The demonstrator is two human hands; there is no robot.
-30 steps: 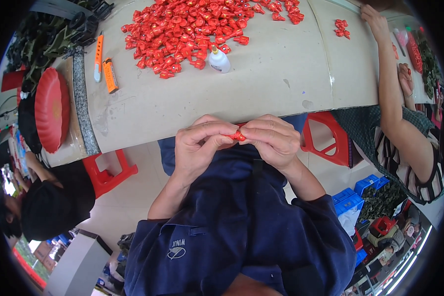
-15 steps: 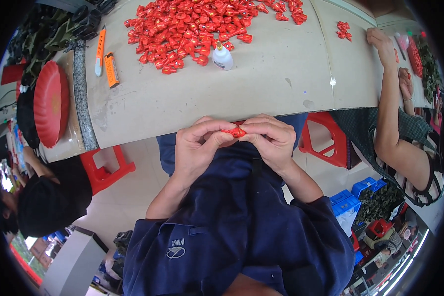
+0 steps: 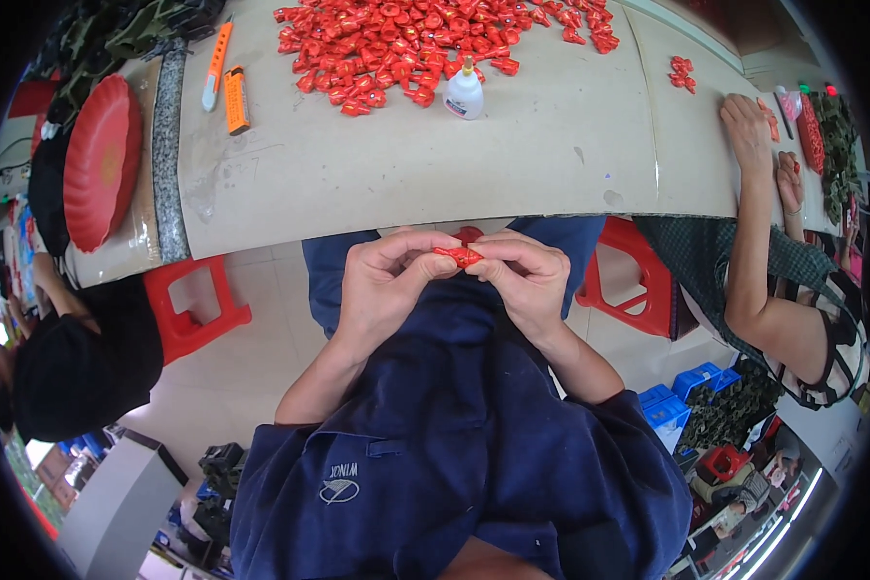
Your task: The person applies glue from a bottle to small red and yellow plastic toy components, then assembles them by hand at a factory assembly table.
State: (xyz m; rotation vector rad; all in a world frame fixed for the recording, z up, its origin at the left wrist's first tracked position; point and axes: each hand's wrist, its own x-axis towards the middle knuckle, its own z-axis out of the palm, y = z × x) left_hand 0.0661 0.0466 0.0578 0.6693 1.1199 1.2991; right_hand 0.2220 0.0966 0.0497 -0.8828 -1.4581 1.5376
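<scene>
A small glossy red plastic piece (image 3: 459, 256) is pinched between my two hands, just off the table's near edge and above my lap. My left hand (image 3: 389, 280) grips its left end with thumb and forefinger. At the other end, the thumb and forefinger of my right hand (image 3: 524, 278) close on it. The fingers cover much of the piece, so its exact kind does not show. On the table beyond lies a large heap of small red pieces (image 3: 387, 53) of similar colour. A white squeeze bottle (image 3: 464, 94) with a narrow tip stands at the heap's near edge.
An orange utility knife (image 3: 217, 63) and an orange-black box (image 3: 237, 100) lie at the table's left. Further left is a red scalloped tray (image 3: 101, 164). Several red pieces (image 3: 681, 73) lie near a co-worker's arm (image 3: 752, 213) at right. Red stools (image 3: 198, 309) stand below.
The view has shifted, so the table and heap sit a little higher and further right. Both hands keep their pinch on the red piece, which looks slightly turned.
</scene>
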